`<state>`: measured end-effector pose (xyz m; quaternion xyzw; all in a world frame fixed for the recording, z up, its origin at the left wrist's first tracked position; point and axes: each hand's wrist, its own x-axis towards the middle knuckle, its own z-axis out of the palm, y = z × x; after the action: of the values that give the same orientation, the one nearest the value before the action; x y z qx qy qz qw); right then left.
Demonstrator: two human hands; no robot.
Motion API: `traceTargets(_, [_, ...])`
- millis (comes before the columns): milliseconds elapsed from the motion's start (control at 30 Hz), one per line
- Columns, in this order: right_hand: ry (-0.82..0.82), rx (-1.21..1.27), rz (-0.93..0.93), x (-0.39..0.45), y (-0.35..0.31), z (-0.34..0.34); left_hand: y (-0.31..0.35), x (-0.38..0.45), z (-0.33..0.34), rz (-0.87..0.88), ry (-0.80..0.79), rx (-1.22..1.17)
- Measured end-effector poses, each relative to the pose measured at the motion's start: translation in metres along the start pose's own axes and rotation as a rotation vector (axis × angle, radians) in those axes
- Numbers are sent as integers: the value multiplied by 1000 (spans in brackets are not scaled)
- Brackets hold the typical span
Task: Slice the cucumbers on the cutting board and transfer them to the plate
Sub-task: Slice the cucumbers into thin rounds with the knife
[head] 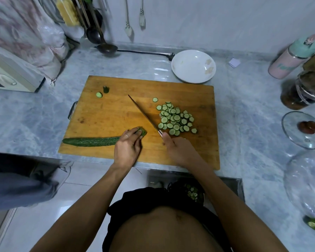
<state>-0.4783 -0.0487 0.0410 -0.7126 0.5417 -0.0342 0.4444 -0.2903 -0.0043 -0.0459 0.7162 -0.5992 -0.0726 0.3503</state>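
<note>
Head view: my left hand (126, 146) has its fingers (135, 132) curled over the cut end of a long dark-green cucumber (91, 141), pinning it to the rectangular wooden cutting board (107, 113). The uncut length of that cucumber runs out to the left of those fingers along the board's near edge. My right hand (178, 150) is wrapped round the handle of a long thin-bladed kitchen knife (144, 115), fingers closed tight on it. The blade slants up and leftward from that grip across the middle of the board, and its heel sits just right of the cucumber end I am pinning; I cannot tell whether the edge touches the wood.

Directly beyond my right fingers, just right of the blade, lies a heap of round pale-green cucumber slices (175, 119). Far beyond my left fingers, near the board's back left corner, sit a single loose cucumber slice (99, 94) and a dark-green cucumber end stub (105, 89). The round white plate (193, 66) rests on the grey marbled tabletop (244, 110) beyond the board's back right corner, well past the slice heap, holding no cucumber.
</note>
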Motion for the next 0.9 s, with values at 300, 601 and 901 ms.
traceTargets(300, [-92,-30,-82,-25,-11,-6,-3,2,0,25,-67,74])
traceTargets(601, [-100,-24,-71,-33,-13,-2,-4,0,1,19,-81,99])
traceTargets(901, [-121,-26,-29,-25,-15,-2,-4,0,5,8,-59,58])
